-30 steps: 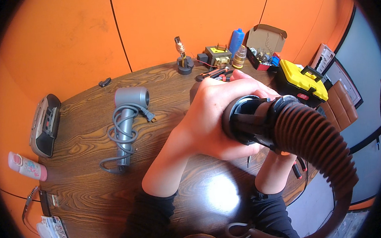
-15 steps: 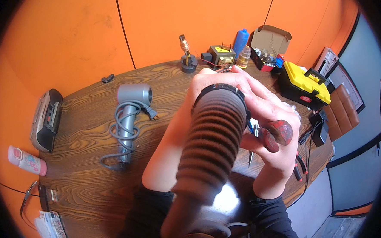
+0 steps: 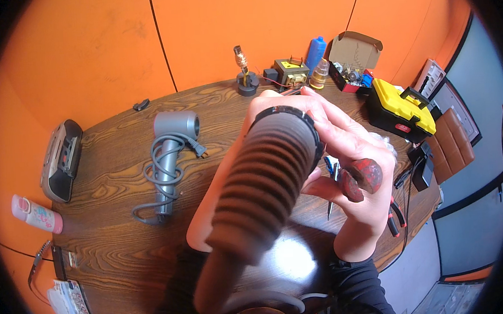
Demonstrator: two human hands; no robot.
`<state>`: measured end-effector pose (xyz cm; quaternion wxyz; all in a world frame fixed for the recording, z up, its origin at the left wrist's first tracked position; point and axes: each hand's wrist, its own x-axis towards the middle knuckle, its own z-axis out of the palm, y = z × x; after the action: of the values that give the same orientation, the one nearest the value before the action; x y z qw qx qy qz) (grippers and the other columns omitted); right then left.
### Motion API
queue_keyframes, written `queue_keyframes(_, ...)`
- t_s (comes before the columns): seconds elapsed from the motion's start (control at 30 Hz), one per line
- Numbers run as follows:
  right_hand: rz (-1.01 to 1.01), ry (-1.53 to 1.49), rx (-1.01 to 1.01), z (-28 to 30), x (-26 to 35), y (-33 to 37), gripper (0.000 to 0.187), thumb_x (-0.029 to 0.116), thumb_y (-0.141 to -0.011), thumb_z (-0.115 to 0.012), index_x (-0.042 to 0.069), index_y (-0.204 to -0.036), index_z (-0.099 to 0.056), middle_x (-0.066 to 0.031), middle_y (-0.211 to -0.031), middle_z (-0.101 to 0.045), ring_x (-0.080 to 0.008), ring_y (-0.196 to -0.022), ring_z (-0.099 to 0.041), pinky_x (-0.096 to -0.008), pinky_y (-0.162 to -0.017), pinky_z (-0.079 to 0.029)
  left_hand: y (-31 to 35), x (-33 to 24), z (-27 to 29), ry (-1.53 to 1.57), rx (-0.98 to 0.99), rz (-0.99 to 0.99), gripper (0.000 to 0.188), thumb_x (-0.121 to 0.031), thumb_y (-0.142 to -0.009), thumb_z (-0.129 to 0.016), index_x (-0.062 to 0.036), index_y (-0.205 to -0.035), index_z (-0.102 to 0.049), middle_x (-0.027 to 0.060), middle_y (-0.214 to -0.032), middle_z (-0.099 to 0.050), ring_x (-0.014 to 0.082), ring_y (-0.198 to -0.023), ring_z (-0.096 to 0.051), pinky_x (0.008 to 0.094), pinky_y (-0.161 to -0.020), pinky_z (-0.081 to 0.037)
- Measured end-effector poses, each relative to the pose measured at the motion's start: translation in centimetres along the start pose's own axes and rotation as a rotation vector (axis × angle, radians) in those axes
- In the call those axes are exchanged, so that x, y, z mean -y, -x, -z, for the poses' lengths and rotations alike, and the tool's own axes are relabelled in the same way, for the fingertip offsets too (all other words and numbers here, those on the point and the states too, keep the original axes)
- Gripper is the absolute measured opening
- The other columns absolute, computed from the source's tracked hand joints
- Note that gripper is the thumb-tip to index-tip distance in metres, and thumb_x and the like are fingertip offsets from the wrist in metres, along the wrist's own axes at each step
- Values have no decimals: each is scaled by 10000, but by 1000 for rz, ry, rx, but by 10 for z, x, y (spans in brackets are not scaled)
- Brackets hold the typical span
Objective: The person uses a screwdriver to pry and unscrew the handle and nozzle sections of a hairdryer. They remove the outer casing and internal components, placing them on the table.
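A brown ribbed rubber boot, with a black band round its wide upper end, fills the middle of the view and hides part of my hands. Behind that end, my left hand is closed about the boot; most of its fingers are out of sight. My right hand grips pliers, whose two worn red handle ends stick out of the palm, slightly apart. The pliers' jaws are hidden. Below this hand, a thin pointed tool and something blue lie on the table.
On the wooden table, a grey hair dryer with coiled cord lies left. A radio-like device and pink bottle stand farther left. At the back right are a transformer, a parts box and a yellow-lidded toolbox.
The near end of the ribbed boot has swung left, uncovering more of the bright patch on the table. Both hands and the pliers have shifted slightly left.
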<state>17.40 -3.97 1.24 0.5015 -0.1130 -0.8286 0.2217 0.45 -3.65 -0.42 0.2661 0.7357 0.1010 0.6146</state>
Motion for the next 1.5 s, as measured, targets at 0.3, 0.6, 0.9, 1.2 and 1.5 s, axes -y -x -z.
queue_keyframes(0.3, -83, -116, -56, 0, -2, -1, 497, 102, -656, -700, 42, -1139, -602, -180, -1168, -573, -338, -1181, -475, -411, -983, -363, -18, 23, -1, 27, 16, -48, 341, -214, -491, -670, -52, -780, -587, 55, -699, -617, 161, -644, -603, 256, -648, -473)
queue_keyframes(0.6, -28, -85, 65, 6, -6, 0, 637, 109, -616, -800, 42, -1199, -551, -293, -1271, -436, -390, -1194, -431, -423, -944, -391, -13, 24, 2, -46, -6, 16, 353, -249, -457, -643, -46, -740, -585, 45, -679, -611, 159, -621, -600, 246, -631, -471)
queue_keyframes(0.9, -8, -49, 66, 7, -3, -1, 644, 128, -614, -803, 42, -1200, -550, -298, -1267, -438, -390, -1171, -458, -419, -931, -401, -12, 30, 6, -14, 60, -85, 354, -261, -473, -651, -34, -735, -581, 51, -661, -600, 155, -596, -593, 237, -599, -466)
queue_keyframes(1.2, -38, -100, 65, 6, -4, 1, 646, 65, -613, -792, 22, -1205, -539, -324, -1277, -405, -399, -1196, -422, -424, -930, -404, -12, 12, -2, -69, 15, 115, 366, -254, -478, -658, -34, -760, -579, 57, -684, -599, 156, -639, -594, 244, -630, -462)
queue_keyframes(1.5, -27, -87, 114, 9, -5, -1, 657, 122, -601, -804, 26, -1197, -546, -317, -1299, -388, -372, -1196, -436, -404, -925, -409, -10, 23, 3, -57, 47, -101, 374, -236, -500, -670, -27, -797, -584, 73, -706, -603, 183, -647, -604, 264, -623, -471)
